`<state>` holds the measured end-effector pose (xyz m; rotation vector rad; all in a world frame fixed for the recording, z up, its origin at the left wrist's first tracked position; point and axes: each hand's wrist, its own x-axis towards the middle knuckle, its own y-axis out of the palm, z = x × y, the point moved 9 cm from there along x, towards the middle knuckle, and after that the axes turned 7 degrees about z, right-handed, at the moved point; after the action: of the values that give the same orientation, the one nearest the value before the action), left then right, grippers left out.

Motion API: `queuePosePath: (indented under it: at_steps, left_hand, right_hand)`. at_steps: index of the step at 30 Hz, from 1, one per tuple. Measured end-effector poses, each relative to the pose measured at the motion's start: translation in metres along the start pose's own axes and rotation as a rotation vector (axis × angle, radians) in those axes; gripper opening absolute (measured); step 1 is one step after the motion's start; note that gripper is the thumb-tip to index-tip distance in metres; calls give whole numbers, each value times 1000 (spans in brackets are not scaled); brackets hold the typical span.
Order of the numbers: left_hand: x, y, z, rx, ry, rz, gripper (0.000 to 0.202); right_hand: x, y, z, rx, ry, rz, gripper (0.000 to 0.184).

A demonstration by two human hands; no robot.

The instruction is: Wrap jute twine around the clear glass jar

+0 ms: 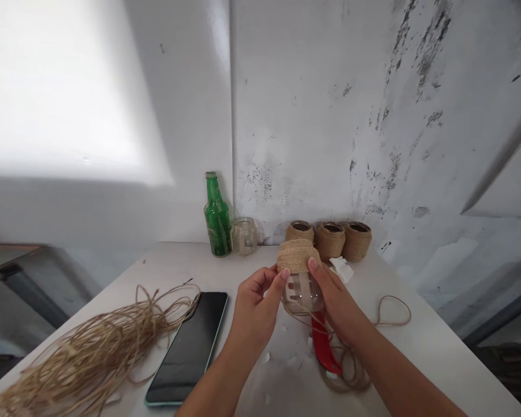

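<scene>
Jar point(303, 284), glass, near centre of frame, lower middle: upper part bound in twine, lower part bare with a pale strip down its front. Held between both hands; whether its base touches the desk point(434, 353) cannot be told. Left hand point(258, 298): grip pinching the jar, thumb at lower edge of binding, fingers curled behind. Right hand point(336, 295): grip pressed on the jar's opposite side, thumb tip on binding.

Desk: white, scattered with small pale scraps below the jar. Loose twine point(353, 370) coils at lower right of centre, crossing a red curved object point(324, 344). Lower left: large twine bundle point(91, 353), strands reaching a dark-screened phone point(189, 347). Crumpled white scrap point(342, 269) right of the hands.

Room: pale wall point(321, 87) behind, dark flaking marks at upper right, bright light patch at upper left.

Containers along desk's far edge: green bottle point(217, 223), upright, left of centre; clear jar point(244, 236) just beside it. Right of centre, three twine-wrapped jars point(330, 242) in a row, mouths open, interiors dark; contents cannot be told.
</scene>
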<state>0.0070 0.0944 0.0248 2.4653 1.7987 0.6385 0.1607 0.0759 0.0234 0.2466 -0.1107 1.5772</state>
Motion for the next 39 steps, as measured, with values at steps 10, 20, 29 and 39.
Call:
queuePosePath:
  at_steps: [10, 20, 29, 39]
  left_hand:
    - [-2, 0, 9, 120, -57, 7, 39]
    - [-3, 3, 10, 89, -58, -21, 44]
    - [-2, 5, 8, 39, -61, -4, 46]
    - [-1, 5, 8, 4, -53, 34, 43]
  right_hand:
    - [0, 3, -8, -43, 23, 15, 49]
    - [1, -4, -8, -71, -7, -16, 47]
    - [0, -4, -7, -4, -6, -27, 55]
    - [-2, -4, -9, 101, 20, -33, 58]
